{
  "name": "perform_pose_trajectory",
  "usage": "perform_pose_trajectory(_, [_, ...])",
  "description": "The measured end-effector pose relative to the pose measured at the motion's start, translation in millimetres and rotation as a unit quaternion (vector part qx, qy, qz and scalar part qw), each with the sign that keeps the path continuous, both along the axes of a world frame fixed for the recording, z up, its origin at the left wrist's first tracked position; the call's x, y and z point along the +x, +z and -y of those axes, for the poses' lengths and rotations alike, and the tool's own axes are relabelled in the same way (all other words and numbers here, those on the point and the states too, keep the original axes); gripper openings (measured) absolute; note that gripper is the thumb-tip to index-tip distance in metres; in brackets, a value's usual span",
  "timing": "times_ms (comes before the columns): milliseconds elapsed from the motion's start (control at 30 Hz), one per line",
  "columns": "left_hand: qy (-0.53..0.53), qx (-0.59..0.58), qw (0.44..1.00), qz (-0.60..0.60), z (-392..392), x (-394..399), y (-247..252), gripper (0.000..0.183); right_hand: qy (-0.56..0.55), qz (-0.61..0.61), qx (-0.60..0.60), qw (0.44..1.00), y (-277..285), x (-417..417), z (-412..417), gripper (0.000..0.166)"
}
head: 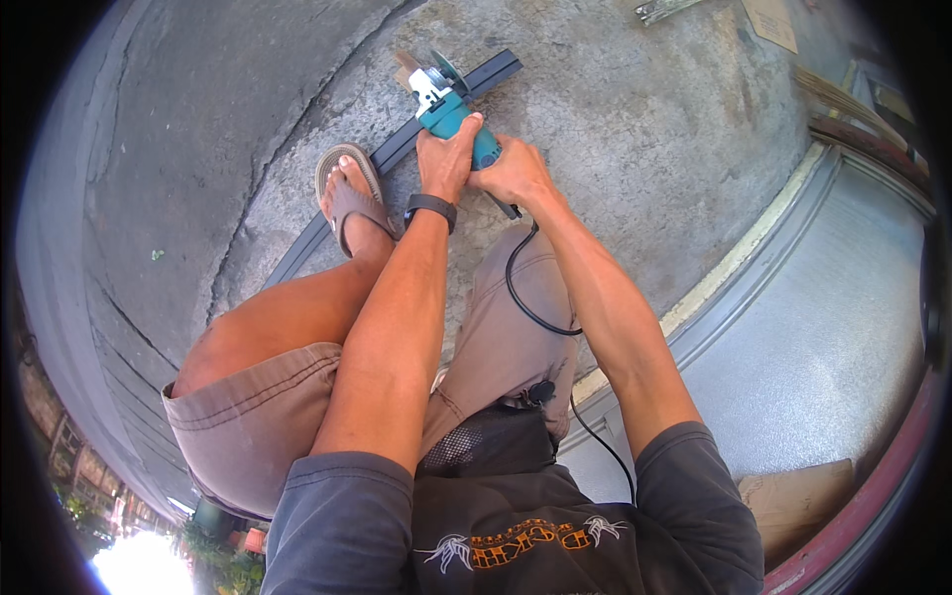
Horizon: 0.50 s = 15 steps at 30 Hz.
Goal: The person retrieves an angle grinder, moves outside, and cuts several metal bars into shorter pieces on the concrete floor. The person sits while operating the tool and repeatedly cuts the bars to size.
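Observation:
Both my hands grip a teal angle grinder (446, 115) with a white gear head. My left hand (446, 160), with a dark band at its wrist, wraps the body just behind the head. Farther back, my right hand (513, 175) holds the rear end, where a black power cord (513, 279) trails towards me. The cutting disc (448, 72) stands at a dark grooved metal bar (401, 143); whether it touches the bar I cannot tell. My sandalled foot (355, 190) is on the bar, which lies diagonally across the concrete. Short wooden pieces (405, 67) sit beside the grinder's head.
A long crack (297, 123) runs through the concrete floor (632, 149). Along the right side is a metal panel (811, 312) with a raised edge. Bundled sticks (848, 100) and a flat cardboard piece (770, 22) lie at upper right. More cardboard (796, 506) rests at lower right.

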<state>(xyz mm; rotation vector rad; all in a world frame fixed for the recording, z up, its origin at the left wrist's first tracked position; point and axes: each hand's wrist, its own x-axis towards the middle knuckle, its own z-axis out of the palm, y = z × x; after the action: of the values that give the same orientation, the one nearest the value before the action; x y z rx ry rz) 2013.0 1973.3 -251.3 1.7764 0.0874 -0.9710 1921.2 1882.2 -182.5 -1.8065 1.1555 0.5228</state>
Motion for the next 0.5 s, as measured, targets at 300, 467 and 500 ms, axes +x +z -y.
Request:
perform_pose_trajectory(300, [0.038, 0.008, 0.998, 0.044, 1.3, -4.9, -5.7, 0.072, 0.010, -0.006, -0.007, 1.000, -3.7, -0.8, -0.7, 0.075])
perform_pose_trajectory(467, [0.015, 0.010, 1.000, 0.025, -0.8, -1.8, -7.9, 0.074, 0.009, -0.004, -0.002, 1.000, -0.3, 0.5, -0.7, 0.074])
perform_pose_trajectory(500, [0.005, 0.010, 1.000, 0.016, -0.6, -1.5, -7.2, 0.075, 0.008, -0.005, -0.003, 1.000, -0.8, 0.0, -0.5, 0.074])
